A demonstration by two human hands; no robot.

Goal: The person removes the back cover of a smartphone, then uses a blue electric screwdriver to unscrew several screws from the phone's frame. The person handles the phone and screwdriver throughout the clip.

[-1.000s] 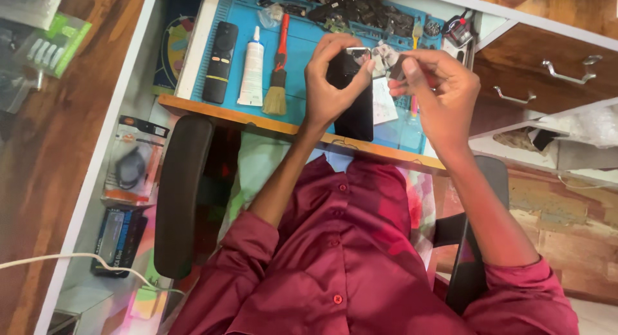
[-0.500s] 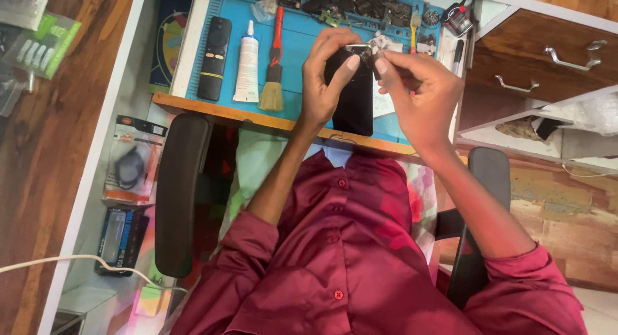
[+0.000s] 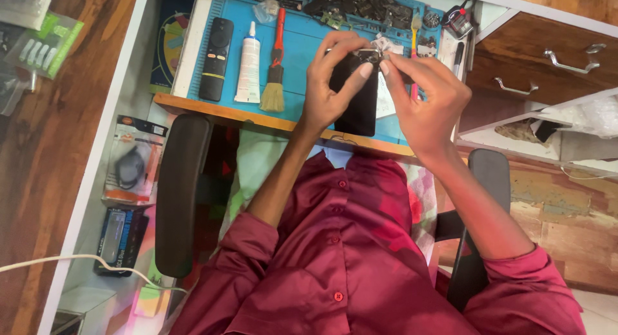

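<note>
A black phone is held upright over the blue work mat, with my left hand wrapped around its left side. The fingertips of my right hand pinch at a small metallic part on the phone's top edge. Both thumbs meet near that top edge. What exactly sits between my right fingertips is too small to tell.
On the mat lie a black remote, a white tube, a red-handled brush and several dark small parts along the far edge. Wooden drawers stand at right. Chair armrests flank me; packaged items lie at left.
My right hand has moved left from beside the phone onto its top edge. The phone and my left hand stayed roughly in place.
</note>
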